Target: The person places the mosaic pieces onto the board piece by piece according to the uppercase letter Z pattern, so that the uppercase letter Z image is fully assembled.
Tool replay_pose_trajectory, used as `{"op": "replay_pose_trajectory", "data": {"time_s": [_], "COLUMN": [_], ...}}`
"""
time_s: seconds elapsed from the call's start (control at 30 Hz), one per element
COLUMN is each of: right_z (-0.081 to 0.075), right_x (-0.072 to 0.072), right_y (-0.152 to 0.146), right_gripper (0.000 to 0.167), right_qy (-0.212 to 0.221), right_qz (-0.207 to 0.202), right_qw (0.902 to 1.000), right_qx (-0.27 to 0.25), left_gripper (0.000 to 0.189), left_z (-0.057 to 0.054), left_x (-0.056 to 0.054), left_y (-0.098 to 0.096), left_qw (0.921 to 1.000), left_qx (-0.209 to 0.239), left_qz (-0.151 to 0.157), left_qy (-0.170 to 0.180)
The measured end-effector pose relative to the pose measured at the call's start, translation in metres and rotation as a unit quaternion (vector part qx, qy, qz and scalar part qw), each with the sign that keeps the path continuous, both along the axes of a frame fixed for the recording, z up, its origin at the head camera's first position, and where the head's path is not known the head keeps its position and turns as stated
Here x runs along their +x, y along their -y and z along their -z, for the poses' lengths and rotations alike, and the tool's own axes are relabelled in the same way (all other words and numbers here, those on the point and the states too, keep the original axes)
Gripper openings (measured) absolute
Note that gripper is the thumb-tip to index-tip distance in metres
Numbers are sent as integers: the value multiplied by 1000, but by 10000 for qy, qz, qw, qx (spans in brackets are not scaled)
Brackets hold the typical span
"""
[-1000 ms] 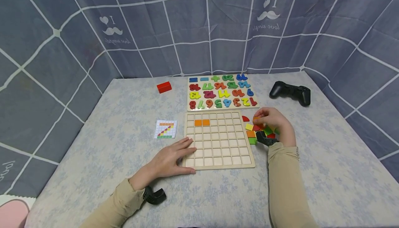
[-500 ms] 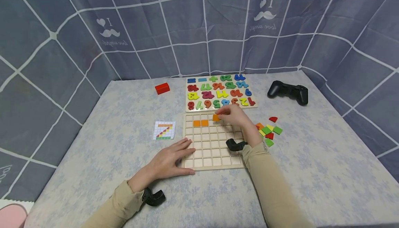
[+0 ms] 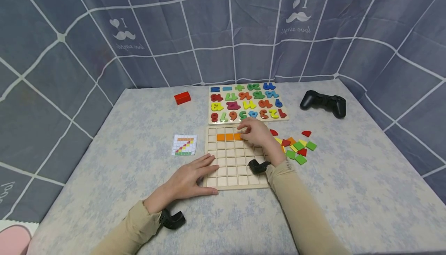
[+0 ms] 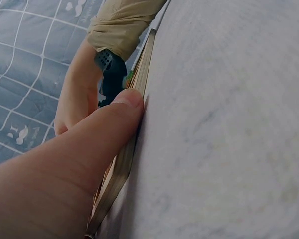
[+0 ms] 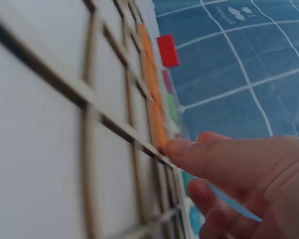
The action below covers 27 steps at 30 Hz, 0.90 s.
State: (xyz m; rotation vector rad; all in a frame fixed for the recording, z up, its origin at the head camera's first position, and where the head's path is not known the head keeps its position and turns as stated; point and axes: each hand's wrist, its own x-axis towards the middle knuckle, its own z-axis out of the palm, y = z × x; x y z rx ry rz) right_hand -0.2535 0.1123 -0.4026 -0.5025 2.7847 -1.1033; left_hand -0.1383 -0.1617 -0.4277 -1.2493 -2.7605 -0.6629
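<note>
Nearest on the patterned table [image 3: 237, 220], the person's left hand [image 3: 189, 177] lay with its fingers spread and holding nothing, the fingertips resting on the left edge of a wooden grid board [image 3: 232, 180] and the thumb against its near edge, apparently to keep it from sliding. A small picture card [image 3: 184, 145] lay flat just left of the board, probably put there to be easy to glance at. On the right, loose coloured pieces [image 3: 299, 146] lay scattered, seemingly within handy reach. Farther along, two orange tiles [image 3: 224, 137] and a third orange tile [image 3: 237, 136] made a row in the second line of squares from the far edge. The right hand [image 3: 258, 133] had its thumb on that third tile, with the forefinger apart, so it looked to be pressing rather than pinching; whether the tile sat fully flat could not be told. Beyond the board lay a number puzzle [image 3: 278, 119], with a red block [image 3: 182, 98] to its left, a black game controller [image 3: 323, 103] to its right, and a checked curtain [image 3: 209, 23] behind.
</note>
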Motion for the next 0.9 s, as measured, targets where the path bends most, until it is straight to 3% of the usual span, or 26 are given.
{"op": "replay_pose_trajectory", "data": {"time_s": [0.13, 0.3, 0.6, 0.73, 0.9], "right_z": [-9, -20, -28, -28, -22], "right_x": [1, 1, 10, 13, 12], "right_y": [-19, -50, -95, -113, -126], "right_gripper": [38, 41, 45, 45, 43], "right_qy": [518, 1049, 1466, 1631, 2130], "right_qz": [-22, -317, -153, -290, -695], "right_qw": [9977, 9890, 9822, 9808, 9651], "right_qx": [-445, -998, -1162, -1026, -1356], "left_gripper": [74, 74, 74, 74, 73], "left_z": [0, 0, -1, -1, -1], "left_x": [0, 0, 0, 1, 0], "left_y": [0, 1, 0, 0, 0], "left_qw": [10000, 10000, 10000, 10000, 10000], "left_qx": [6, 0, -31, -17, -10], "left_qz": [31, 23, -10, -5, -23], "left_qy": [1, -27, 20, 11, 22]}}
